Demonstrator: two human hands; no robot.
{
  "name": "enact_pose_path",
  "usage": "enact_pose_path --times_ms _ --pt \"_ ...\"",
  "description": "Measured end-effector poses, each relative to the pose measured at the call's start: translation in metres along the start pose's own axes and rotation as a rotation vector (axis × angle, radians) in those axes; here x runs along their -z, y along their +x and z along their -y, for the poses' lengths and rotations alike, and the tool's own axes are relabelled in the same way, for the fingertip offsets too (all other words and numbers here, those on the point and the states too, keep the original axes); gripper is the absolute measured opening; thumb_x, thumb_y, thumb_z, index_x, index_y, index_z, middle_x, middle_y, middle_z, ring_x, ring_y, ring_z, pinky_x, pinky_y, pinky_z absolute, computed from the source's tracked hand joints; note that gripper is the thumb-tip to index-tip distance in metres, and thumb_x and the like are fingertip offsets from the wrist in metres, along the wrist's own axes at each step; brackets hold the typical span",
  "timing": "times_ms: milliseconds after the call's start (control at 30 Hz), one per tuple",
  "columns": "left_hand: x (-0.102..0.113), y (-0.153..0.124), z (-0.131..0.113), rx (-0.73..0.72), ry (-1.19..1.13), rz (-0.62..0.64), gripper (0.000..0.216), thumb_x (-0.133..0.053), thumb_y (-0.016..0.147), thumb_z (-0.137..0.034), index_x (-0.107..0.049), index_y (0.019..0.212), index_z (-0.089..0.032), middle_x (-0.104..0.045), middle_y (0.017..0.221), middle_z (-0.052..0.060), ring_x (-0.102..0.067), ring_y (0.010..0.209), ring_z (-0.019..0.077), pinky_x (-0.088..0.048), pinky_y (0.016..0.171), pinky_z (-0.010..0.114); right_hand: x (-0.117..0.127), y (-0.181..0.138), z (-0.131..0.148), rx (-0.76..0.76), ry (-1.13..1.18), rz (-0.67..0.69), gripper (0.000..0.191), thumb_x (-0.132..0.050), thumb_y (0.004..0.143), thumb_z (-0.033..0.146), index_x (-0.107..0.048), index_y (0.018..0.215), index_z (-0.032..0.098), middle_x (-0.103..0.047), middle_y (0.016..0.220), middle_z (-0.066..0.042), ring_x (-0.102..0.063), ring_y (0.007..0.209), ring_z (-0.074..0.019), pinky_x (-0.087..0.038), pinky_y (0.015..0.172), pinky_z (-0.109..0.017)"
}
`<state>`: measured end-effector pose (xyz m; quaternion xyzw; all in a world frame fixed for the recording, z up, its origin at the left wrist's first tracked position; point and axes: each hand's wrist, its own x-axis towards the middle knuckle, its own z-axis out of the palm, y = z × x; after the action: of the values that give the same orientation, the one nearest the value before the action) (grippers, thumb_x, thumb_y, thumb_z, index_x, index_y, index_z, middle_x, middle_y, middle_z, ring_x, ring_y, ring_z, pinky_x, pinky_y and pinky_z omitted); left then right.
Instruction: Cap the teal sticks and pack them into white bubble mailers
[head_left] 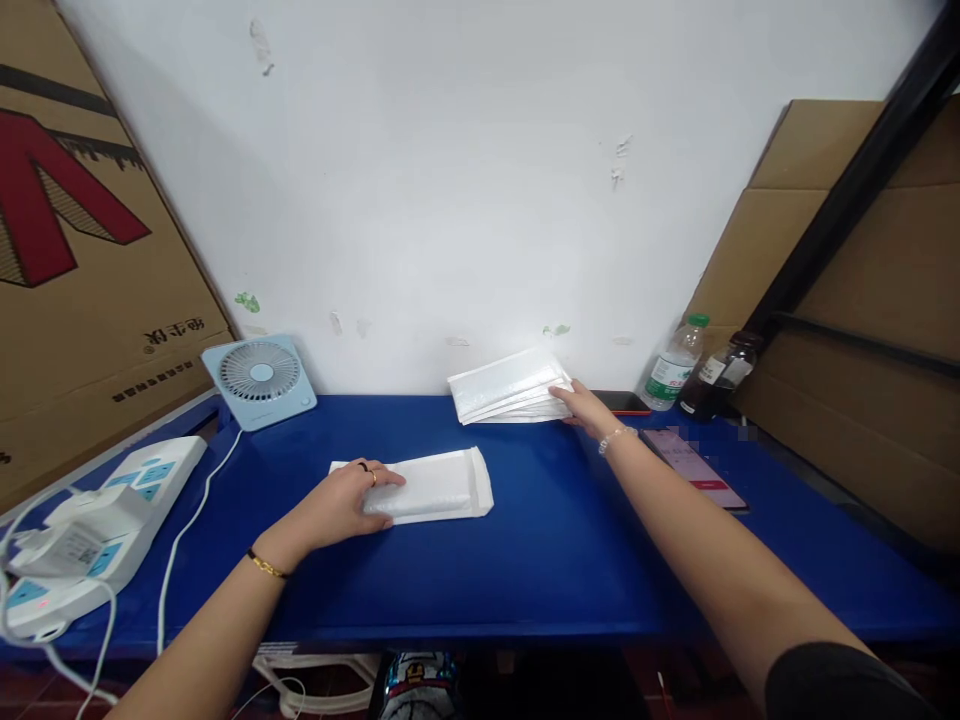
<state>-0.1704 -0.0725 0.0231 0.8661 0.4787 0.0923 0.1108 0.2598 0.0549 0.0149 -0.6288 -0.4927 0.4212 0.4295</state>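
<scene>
A white padded mailer (442,486) lies flat in the middle of the blue table (540,560). My left hand (346,500) rests on its left end, fingers curled over it and pressing it down. At the back of the table, against the wall, a stack of several white padded mailers (506,388) leans at a slant. My right hand (589,408) reaches out to the right edge of that stack, and its fingers pinch the stack's near corner.
A light-blue desk fan (259,378) stands at the back left, with a white power strip and cables (90,530) at the left edge. A phone (694,465), a dark phone (626,402), a water bottle (673,365) and a dark bottle (716,378) sit at the right. Cardboard boxes stand on both sides.
</scene>
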Motion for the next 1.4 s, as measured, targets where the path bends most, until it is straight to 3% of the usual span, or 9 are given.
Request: enact_pose_path --times_ms 200,367,533,700,767,833,933,1233,1400 --pt "-0.002 0.004 -0.003 0.031 -0.079 -0.043 0.078 -0.068 0.065 -0.055 -0.044 0.134 -0.028 -0.038 0.145 0.009 -0.037 0.131 0.0302 -0.032 0.106 0.043 -0.058 -0.012 0.025 0.030 -0.001 0.137 0.059 -0.062 0.074 0.050 -0.043 0.125 0.027 -0.050 0.133 -0.010 -0.053 0.111 -0.0256 -0.051 0.080 -0.038" --pt "0.002 0.050 0.035 0.206 -0.103 -0.175 0.089 -0.059 0.074 -0.055 -0.025 0.144 -0.014 -0.025 0.150 0.016 -0.014 0.142 0.0291 -0.027 0.111 0.040 -0.112 -0.015 0.040 0.062 0.004 0.226 0.059 -0.064 0.072 0.045 -0.045 0.123 0.023 -0.054 0.128 -0.011 -0.055 0.110 -0.0254 -0.048 0.086 -0.040" --pt "0.001 0.093 0.068 0.319 -0.030 -0.177 0.088 -0.060 0.074 -0.045 -0.020 0.144 -0.009 -0.021 0.151 0.021 -0.019 0.140 0.0295 -0.025 0.112 0.040 -0.148 -0.010 0.043 0.194 0.035 0.278 0.062 -0.068 0.070 0.037 -0.047 0.125 0.018 -0.059 0.123 -0.010 -0.055 0.111 -0.0225 -0.042 0.097 -0.035" --pt "0.012 0.071 0.063 0.297 -0.015 -0.185 0.095 -0.058 0.074 -0.056 -0.017 0.145 -0.009 -0.019 0.151 0.023 -0.013 0.141 0.0316 -0.024 0.112 0.043 -0.127 -0.018 0.037 0.195 -0.040 0.229 0.077 -0.068 0.071 0.041 -0.036 0.137 0.020 -0.049 0.133 -0.012 -0.051 0.116 -0.0236 -0.040 0.099 -0.036" --pt "0.017 0.046 0.052 0.131 -0.044 -0.043 0.101 -0.062 0.069 -0.060 -0.017 0.146 -0.014 -0.017 0.153 0.019 -0.015 0.141 0.0307 -0.021 0.113 0.044 -0.103 -0.029 0.029 0.190 -0.116 0.174 0.071 -0.066 0.073 0.047 -0.041 0.134 0.021 -0.048 0.133 -0.013 -0.051 0.115 -0.0244 -0.040 0.097 -0.037" --pt "0.019 0.020 0.042 0.007 -0.044 0.163 0.118 -0.076 0.052 -0.057 -0.016 0.147 -0.022 -0.019 0.153 0.016 -0.017 0.140 0.0344 -0.020 0.112 0.048 -0.079 -0.044 0.019 0.202 -0.183 0.249 0.062 -0.066 0.073 0.048 -0.049 0.127 0.022 -0.055 0.122 -0.011 -0.056 0.103 -0.0228 -0.045 0.090 -0.036" --pt "0.016 -0.004 0.032 0.017 -0.028 0.211 0.119 -0.081 0.045 -0.051 -0.023 0.146 -0.025 -0.027 0.150 0.014 -0.024 0.137 0.0357 -0.023 0.111 0.048 -0.051 -0.072 0.005 0.245 -0.210 0.366 0.055 -0.067 0.074 0.044 -0.051 0.124 0.025 -0.059 0.112 -0.006 -0.058 0.091 -0.0178 -0.047 0.082 -0.033" --pt "0.012 0.019 0.003 0.066 0.022 0.063 0.059 -0.069 0.061 -0.037 -0.056 0.116 -0.019 -0.058 0.109 0.006 -0.057 0.098 0.0232 -0.046 0.087 0.031 -0.063 -0.108 -0.009 0.355 -0.309 0.390 0.038 -0.065 0.075 0.046 -0.066 0.103 0.020 -0.064 0.092 -0.004 -0.056 0.076 -0.0154 -0.046 0.070 -0.029" --pt "0.001 0.034 -0.035 0.090 0.341 -0.292 0.029 -0.056 0.079 -0.031 -0.061 0.107 -0.024 -0.059 0.105 0.009 -0.054 0.102 0.0258 -0.037 0.092 0.040 -0.054 -0.103 -0.006 0.512 -0.211 0.277 0.019 -0.057 0.080 0.034 -0.066 0.087 0.019 -0.061 0.072 0.000 -0.055 0.058 -0.0120 -0.045 0.060 -0.026"
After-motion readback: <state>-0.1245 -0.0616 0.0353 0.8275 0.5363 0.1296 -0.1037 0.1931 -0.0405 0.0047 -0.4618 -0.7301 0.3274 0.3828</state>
